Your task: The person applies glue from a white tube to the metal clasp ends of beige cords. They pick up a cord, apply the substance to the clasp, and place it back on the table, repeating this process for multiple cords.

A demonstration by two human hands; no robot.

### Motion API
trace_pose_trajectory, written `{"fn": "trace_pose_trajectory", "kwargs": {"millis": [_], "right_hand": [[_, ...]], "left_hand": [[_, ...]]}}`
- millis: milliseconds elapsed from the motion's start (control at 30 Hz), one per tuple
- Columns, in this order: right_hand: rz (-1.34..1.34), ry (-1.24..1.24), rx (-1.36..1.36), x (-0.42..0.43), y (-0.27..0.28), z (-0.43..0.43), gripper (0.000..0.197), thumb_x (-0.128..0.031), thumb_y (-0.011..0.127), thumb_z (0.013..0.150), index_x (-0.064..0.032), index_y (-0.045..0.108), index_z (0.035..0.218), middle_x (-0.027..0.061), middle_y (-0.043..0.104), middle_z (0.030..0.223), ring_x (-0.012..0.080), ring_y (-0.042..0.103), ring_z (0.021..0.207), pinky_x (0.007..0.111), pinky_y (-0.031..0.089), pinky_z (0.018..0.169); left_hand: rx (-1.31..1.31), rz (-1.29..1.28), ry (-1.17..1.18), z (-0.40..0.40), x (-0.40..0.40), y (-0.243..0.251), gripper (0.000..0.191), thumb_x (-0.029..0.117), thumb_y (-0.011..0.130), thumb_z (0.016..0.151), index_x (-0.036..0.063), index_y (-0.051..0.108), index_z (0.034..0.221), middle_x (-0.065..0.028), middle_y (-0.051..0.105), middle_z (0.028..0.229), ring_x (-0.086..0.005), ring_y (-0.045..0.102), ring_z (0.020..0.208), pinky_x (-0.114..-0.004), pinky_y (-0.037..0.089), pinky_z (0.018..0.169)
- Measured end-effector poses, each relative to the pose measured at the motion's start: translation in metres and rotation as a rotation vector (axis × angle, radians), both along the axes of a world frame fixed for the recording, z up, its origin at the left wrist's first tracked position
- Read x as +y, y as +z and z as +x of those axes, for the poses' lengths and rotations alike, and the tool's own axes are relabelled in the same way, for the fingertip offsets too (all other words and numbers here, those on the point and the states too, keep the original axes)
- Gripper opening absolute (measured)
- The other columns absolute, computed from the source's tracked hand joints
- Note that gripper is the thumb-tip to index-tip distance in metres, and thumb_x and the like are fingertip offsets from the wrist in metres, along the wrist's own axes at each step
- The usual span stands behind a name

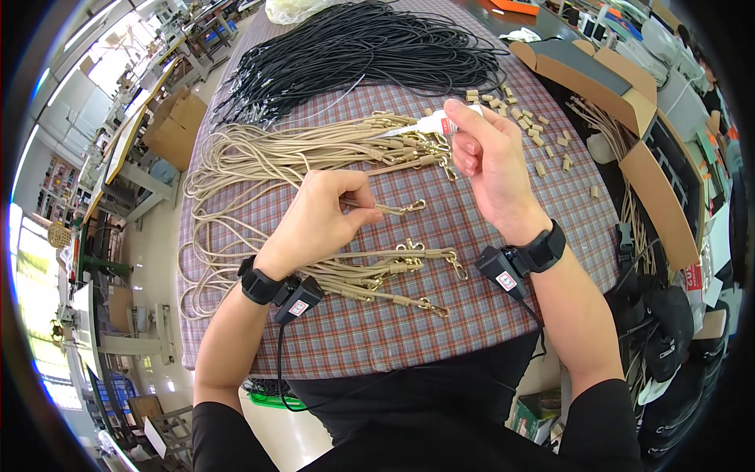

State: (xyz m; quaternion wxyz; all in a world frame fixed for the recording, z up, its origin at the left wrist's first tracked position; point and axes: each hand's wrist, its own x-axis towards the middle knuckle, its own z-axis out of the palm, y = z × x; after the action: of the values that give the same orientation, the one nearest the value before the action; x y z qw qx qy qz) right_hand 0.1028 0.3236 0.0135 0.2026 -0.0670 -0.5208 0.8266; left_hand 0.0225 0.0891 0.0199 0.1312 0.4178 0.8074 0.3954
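Observation:
Between the thumb and fingers of my left hand is a beige cord, whose gold snap hook sticks out to the right. My right hand grips a small white glue bottle with a thin nozzle that points left. Under the nozzle lies a bundle of beige cords, their gold hooks gathered at the right end. A second group of beige cords with hooks rests nearer my body. Loose beige cylindrical sleeves are scattered right of my right hand.
A large heap of black cords covers the far part of the plaid-covered table. An open cardboard box stands at the right edge, with beige cords beside it. Sewing machines line the left, past a floor aisle. Cables hang from both wrist devices.

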Motion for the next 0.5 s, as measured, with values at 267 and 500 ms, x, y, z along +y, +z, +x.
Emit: {"fn": "trace_pose_trajectory", "kwargs": {"millis": [267, 500], "right_hand": [[0.020, 0.011, -0.007, 0.001, -0.004, -0.001, 0.031, -0.027, 0.082, 0.096, -0.0140, 0.062, 0.076, -0.0121, 0.045, 0.062, -0.0003, 0.035, 0.052, 0.022, 0.026, 0.050], [0.047, 0.042, -0.022, -0.001, -0.007, -0.002, 0.031, -0.027, 0.084, 0.093, -0.0120, 0.063, 0.076, -0.0095, 0.049, 0.062, 0.0009, 0.036, 0.052, 0.023, 0.026, 0.050]], "left_hand": [[-0.085, -0.017, 0.021, -0.008, -0.001, -0.005, 0.016, -0.005, 0.079, 0.086, -0.0033, 0.074, 0.101, -0.0042, 0.073, 0.090, -0.0106, 0.067, 0.084, -0.028, 0.055, 0.079], [-0.114, 0.126, 0.027, -0.022, -0.003, -0.017, 0.021, -0.008, 0.070, 0.093, -0.0035, 0.073, 0.113, -0.0044, 0.072, 0.101, -0.0103, 0.068, 0.094, -0.027, 0.056, 0.087]]}}
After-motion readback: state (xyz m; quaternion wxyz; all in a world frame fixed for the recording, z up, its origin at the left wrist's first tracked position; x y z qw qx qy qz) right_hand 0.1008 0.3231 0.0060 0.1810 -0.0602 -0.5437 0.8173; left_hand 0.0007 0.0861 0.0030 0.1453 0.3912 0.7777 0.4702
